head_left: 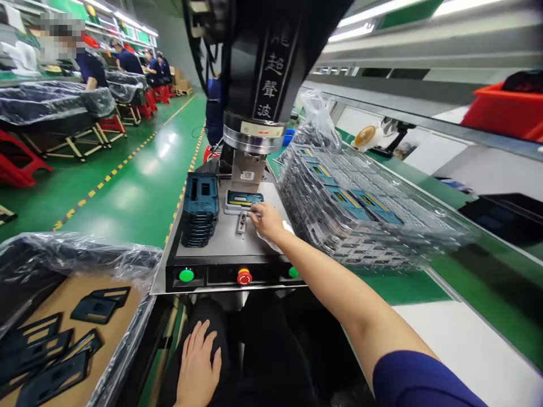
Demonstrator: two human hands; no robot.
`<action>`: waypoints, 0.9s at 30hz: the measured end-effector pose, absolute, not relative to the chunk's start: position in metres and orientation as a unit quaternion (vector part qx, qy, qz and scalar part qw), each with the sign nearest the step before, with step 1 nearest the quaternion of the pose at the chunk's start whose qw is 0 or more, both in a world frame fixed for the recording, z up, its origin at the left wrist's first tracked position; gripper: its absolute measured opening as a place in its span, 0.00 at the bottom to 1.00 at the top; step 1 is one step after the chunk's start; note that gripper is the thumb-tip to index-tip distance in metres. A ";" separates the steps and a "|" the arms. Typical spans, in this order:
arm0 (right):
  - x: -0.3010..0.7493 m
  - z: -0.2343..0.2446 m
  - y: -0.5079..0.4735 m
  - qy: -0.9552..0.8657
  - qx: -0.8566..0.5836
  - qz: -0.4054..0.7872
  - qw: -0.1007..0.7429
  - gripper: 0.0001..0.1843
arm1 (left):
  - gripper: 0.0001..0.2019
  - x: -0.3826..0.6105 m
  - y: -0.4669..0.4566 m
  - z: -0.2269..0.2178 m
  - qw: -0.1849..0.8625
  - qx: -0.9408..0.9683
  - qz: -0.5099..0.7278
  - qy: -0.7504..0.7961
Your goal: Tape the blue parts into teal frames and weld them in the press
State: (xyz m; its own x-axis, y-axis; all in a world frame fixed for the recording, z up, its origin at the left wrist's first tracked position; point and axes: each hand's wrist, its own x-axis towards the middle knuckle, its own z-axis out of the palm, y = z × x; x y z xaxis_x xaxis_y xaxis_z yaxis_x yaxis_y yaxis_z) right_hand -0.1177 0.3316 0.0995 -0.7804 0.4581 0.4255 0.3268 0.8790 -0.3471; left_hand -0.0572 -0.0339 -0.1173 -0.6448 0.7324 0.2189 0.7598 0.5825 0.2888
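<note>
My right hand [266, 220] reaches forward to the machine bed [220, 240], fingertips touching the near edge of a dark flat part [245, 199] seated in the fixture under the press head [254, 133]. Whether those fingers pinch anything is hidden. Something white [278, 243] lies under my wrist. My left hand [198, 364] rests flat on my thigh, fingers spread, holding nothing. A stack of dark teal frames [200, 210] stands on the bed's left side.
Clear trays of parts [352, 203] are stacked on the green bench at right. A lined box [63, 322] with black frames sits at lower left. Green and red buttons [244, 276] line the machine's front. Other people work at far-left tables.
</note>
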 end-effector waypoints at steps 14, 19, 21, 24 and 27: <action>-0.160 0.089 0.364 -0.951 -0.173 0.066 0.249 0.19 | 0.15 -0.082 -0.050 -0.128 0.101 -0.436 -0.214 -0.868; -0.150 0.100 0.355 -0.950 -0.140 0.048 0.275 0.19 | 0.14 -0.081 -0.054 -0.131 0.079 -0.415 -0.238 -0.875; -0.138 0.108 0.347 -0.955 -0.104 0.040 0.275 0.18 | 0.15 -0.078 -0.056 -0.132 0.066 -0.397 -0.251 -0.880; -0.107 0.116 0.325 -0.958 -0.072 0.033 0.277 0.18 | 0.15 -0.072 -0.059 -0.130 0.036 -0.377 -0.274 -0.884; -0.061 0.118 0.292 -0.944 -0.046 0.059 0.321 0.16 | 0.15 -0.066 -0.059 -0.122 -0.001 -0.356 -0.303 -0.884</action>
State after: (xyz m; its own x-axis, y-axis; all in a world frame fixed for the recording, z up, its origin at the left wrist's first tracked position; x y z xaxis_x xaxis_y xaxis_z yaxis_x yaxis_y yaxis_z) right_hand -0.0606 0.2924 0.1182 -0.7893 0.1240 0.6013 0.0487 0.9890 -0.1400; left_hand -0.0665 -0.0588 -0.1216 -0.7467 0.6299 0.2138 0.6285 0.5628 0.5368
